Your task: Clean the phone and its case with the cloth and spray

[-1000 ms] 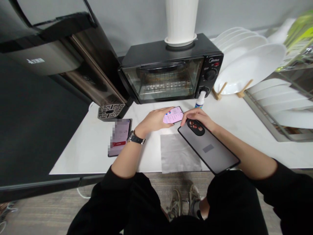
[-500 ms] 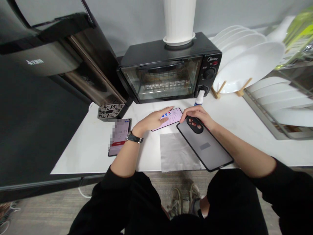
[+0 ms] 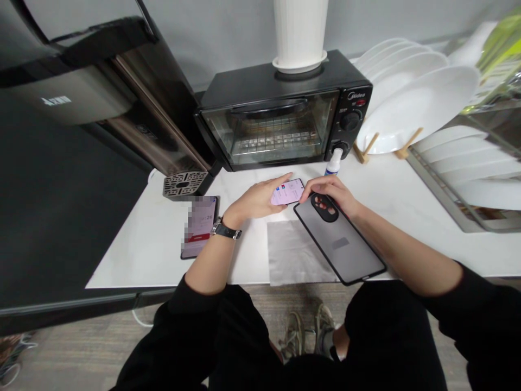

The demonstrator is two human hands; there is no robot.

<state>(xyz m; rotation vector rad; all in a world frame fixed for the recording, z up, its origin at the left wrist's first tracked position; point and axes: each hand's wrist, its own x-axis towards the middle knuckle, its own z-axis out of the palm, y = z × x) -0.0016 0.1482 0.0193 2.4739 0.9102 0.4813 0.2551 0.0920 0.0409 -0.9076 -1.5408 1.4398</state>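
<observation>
White counter [image 3: 134, 252], two hands at work. Left hand [image 3: 259, 199], watch [image 3: 227, 230] at the wrist, lies across a smartphone [image 3: 292, 191] with a lit pink screen; thumb along the near edge, fingers partly spread at the far side. Gripping or merely resting, I can't tell. Right hand [image 3: 332, 191], fingers curled, has hold of a black-rimmed translucent phone case [image 3: 342, 241] by its camera end; case tilted, its lower end towards the person, partly over a grey cloth [image 3: 295, 255]. Second phone [image 3: 203, 220], screen lit, lies just beside the left wrist. Small white bottle [image 3: 334, 164] stands behind the right hand, before a Midea toaster oven [image 3: 277, 95].
</observation>
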